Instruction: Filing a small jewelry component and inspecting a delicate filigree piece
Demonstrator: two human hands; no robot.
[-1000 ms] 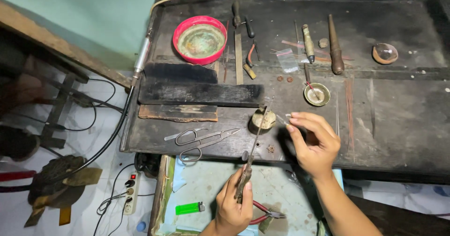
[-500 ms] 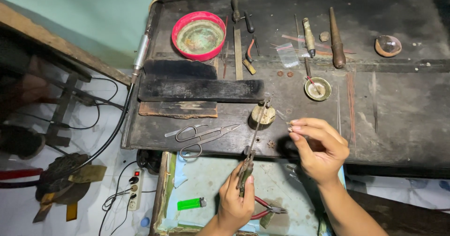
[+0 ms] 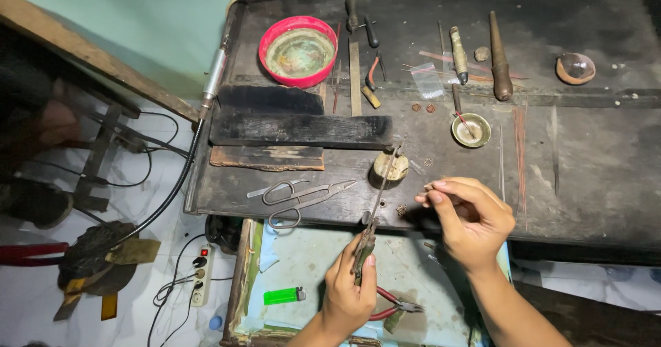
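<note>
My left hand (image 3: 349, 293) grips the handles of long thin pliers (image 3: 377, 202) whose tip reaches up to a small round pale block (image 3: 390, 167) on the dark workbench (image 3: 592, 182). My right hand (image 3: 466, 217) hovers at the bench's front edge, thumb and forefinger pinched on a tiny piece too small to make out. A small ornamental bead (image 3: 401, 210) lies on the bench between the two hands.
Scissors (image 3: 299, 198) lie left of the pliers. A red bowl (image 3: 299, 51), files, wooden-handled tools (image 3: 499, 58) and a small brass dish (image 3: 471, 130) sit further back. Below the bench an open drawer (image 3: 310, 264) holds a green lighter (image 3: 284, 295) and red-handled pliers (image 3: 392, 307). Cables and a power strip (image 3: 200, 276) lie on the floor.
My right hand has shifted slightly down and right along the bench edge, its fingers still pinched. My left hand keeps the pliers pointed at the pale block.
</note>
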